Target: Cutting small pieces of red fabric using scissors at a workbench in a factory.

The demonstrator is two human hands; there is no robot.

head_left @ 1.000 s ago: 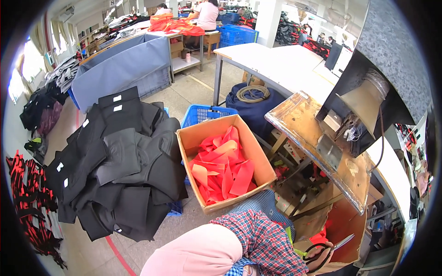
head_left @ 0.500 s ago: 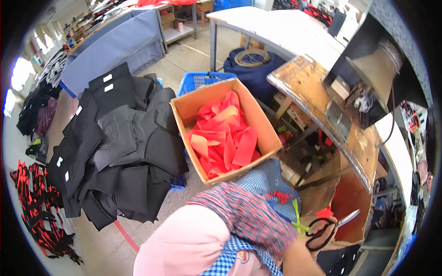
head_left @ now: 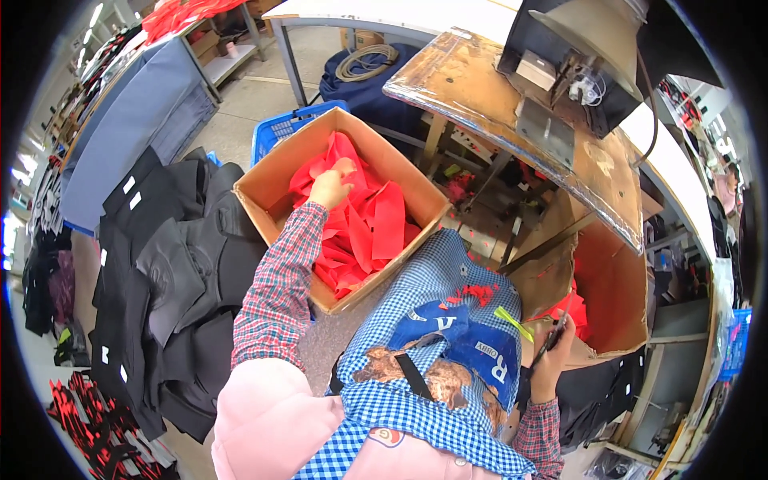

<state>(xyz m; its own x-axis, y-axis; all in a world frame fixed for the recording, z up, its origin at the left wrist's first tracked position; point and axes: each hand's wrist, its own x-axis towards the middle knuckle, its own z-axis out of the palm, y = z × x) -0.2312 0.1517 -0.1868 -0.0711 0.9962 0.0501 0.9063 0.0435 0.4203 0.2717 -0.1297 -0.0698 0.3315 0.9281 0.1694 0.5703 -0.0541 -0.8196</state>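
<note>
My left hand (head_left: 330,188) is inside the cardboard box (head_left: 276,228), fingers bent onto the top of a heap of red fabric pieces (head_left: 376,232); it appears to pinch one piece, though the fingertips are partly hidden. At the right, my right hand (head_left: 550,360) is closed around black-handled scissors (head_left: 552,334), with the blade end pointing up. A yellow-green strip (head_left: 512,323) lies beside that hand. Across my lap spreads a blue checked apron (head_left: 424,280) with worn brown patches and small red scraps (head_left: 478,294).
A second cardboard box (head_left: 612,280) with red pieces stands beyond my right hand. Black fabric parts (head_left: 184,280) are stacked at the left. A worn wooden machine table (head_left: 448,72) juts in from the upper right. Behind the near box sits a blue basket (head_left: 280,128).
My left arm has swung from across my body on the right to the box on the left. The scissors have turned more upright in my right hand. The view has shifted.
</note>
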